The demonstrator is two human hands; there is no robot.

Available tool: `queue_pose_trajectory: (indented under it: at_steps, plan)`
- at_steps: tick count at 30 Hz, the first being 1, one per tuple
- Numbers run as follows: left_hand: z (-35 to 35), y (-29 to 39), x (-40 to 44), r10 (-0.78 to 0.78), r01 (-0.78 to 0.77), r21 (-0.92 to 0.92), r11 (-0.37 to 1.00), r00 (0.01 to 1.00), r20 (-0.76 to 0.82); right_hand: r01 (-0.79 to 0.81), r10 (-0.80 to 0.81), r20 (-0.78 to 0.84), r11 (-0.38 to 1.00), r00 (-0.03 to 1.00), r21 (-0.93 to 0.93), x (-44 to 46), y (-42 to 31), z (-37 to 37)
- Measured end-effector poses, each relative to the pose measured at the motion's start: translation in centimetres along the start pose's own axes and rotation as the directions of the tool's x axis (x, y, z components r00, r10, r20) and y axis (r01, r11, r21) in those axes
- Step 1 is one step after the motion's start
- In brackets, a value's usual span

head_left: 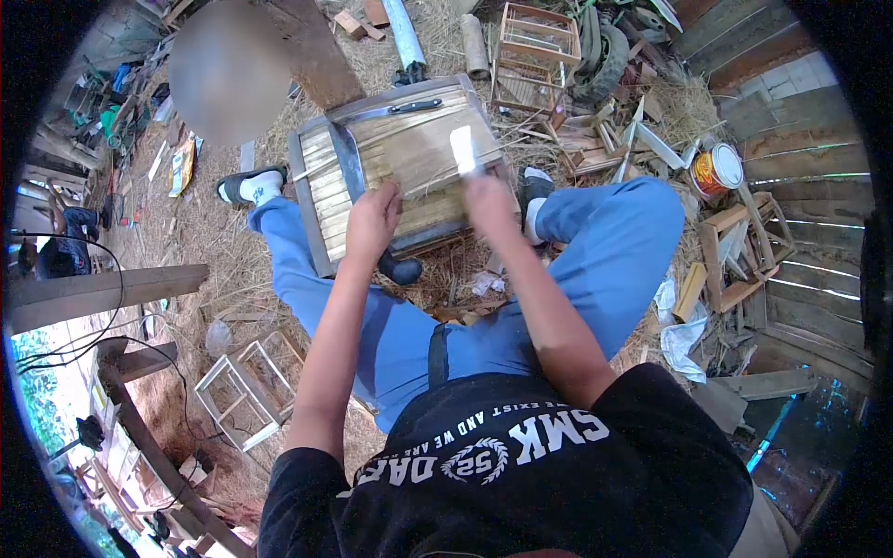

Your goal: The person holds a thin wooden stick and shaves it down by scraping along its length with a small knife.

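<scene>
My left hand (374, 212) is closed at the near left part of a slatted wooden board (321, 200), fingertips pinched together. What they hold, if anything, I cannot make out; thin pale slivers lie close by. My right hand (491, 203), blurred by motion, is wrapped round a knife (463, 151) whose bright blade points away from me over the board's right part. A machete (346, 156) with a black handle lies along the board, passing just left of my left hand. Near the far edge is another knife (414, 107) with a black handle.
Straw and wood scraps cover the ground. A small wooden frame (538, 51), a tyre (605, 60) and a paint can (714, 170) stand ahead right. Another wooden frame (249, 386) lies to my left. A wooden post (321, 51) rises beyond the board. Another person (70, 232) is far left.
</scene>
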State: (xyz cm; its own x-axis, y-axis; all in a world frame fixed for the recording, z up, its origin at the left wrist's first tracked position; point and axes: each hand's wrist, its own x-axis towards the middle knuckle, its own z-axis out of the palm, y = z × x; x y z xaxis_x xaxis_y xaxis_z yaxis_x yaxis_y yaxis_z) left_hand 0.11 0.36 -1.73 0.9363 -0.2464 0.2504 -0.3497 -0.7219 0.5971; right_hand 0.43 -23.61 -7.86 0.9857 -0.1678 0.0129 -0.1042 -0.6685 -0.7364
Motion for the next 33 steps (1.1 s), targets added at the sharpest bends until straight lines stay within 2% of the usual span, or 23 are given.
queue_pose_trajectory:
  at_steps: [1, 3, 5, 7, 8, 10, 12, 14, 15, 16, 18, 19, 20, 21, 23, 33]
  plan:
    - [0.1, 0.1, 0.1, -0.017, 0.017, 0.014, 1.0, 1.0, -0.001, -0.353, 0.318, 0.175, 0.905, 0.932, 0.237, -2.0, -3.9, 0.0]
    - [0.0, 0.2, 0.3, -0.017, 0.017, -0.005, 1.0, 1.0, 0.006, -0.321, 0.261, 0.274, 0.925, 0.926, 0.202, -2.0, -5.5, -2.0]
    - [-0.1, -0.2, 0.2, -0.015, 0.015, -0.017, 1.0, 1.0, 0.019, -0.337, 0.264, 0.301, 0.915, 0.916, 0.222, -1.0, -4.7, -3.3]
    - [0.4, -0.6, 0.3, -0.002, 0.003, -0.072, 0.997, 1.0, 0.01, -0.3, 0.3, 0.029, 0.934, 0.953, 0.192, 0.8, -2.7, -2.5]
    - [0.4, -0.8, 0.2, -0.002, 0.003, -0.073, 0.997, 1.0, 0.008, -0.298, 0.298, 0.029, 0.935, 0.954, 0.191, 0.1, -2.9, -1.8]
    - [0.6, -0.7, 0.2, 0.032, -0.032, -0.011, 0.999, 0.999, -0.038, -0.124, 0.118, 0.091, 0.99, 0.989, 0.069, -2.5, -6.4, -0.6]
    - [0.7, -0.7, 0.2, 0.025, -0.026, -0.044, 0.999, 0.999, -0.041, -0.167, 0.165, 0.049, 0.986, 0.985, 0.03, -2.7, -6.6, 0.2]
    - [0.4, -0.9, 0.2, 0.022, -0.024, -0.07, 0.997, 0.999, -0.038, -0.133, 0.121, 0.203, 0.99, 0.972, 0.044, -1.7, -5.9, -1.4]
    - [0.3, -0.6, 0.2, 0.007, -0.009, -0.053, 0.999, 0.999, -0.032, -0.295, 0.245, 0.262, 0.941, 0.933, 0.169, -1.6, -6.0, -2.4]
    - [0.3, -0.4, 0.1, -0.009, 0.008, -0.038, 0.999, 1.0, -0.027, -0.294, 0.244, 0.268, 0.942, 0.932, 0.165, -1.2, -5.3, -2.5]
    - [0.1, -0.1, 0.0, -0.007, 0.006, -0.037, 0.999, 0.999, -0.032, -0.217, 0.217, 0.01, 0.973, 0.976, 0.086, -0.4, -3.9, -2.1]
    - [0.2, -0.1, 0.1, 0.004, -0.005, -0.034, 0.999, 0.999, -0.038, -0.254, 0.25, 0.047, 0.95, 0.967, 0.18, -1.1, -4.3, -0.5]
    - [0.2, -0.2, 0.2, 0.006, -0.008, -0.037, 0.999, 0.999, -0.038, 0.001, -0.002, 0.002, 0.989, 1.0, 0.149, -2.2, -4.6, 1.1]
    - [0.3, -0.4, 0.2, -0.008, 0.007, -0.047, 0.999, 1.0, -0.018, -0.114, 0.101, 0.092, 0.982, 0.991, 0.153, -2.8, -6.2, 2.0]
    - [0.3, -0.5, 0.3, -0.021, 0.022, -0.049, 0.999, 1.0, 0.003, -0.146, 0.13, 0.137, 0.982, 0.982, 0.117, -3.3, -8.2, 1.6]
    - [-0.2, 0.1, 0.3, -0.029, 0.028, -0.081, 0.996, 1.0, -0.003, -0.151, 0.126, 0.193, 0.982, 0.973, 0.118, -3.4, -9.6, 0.2]
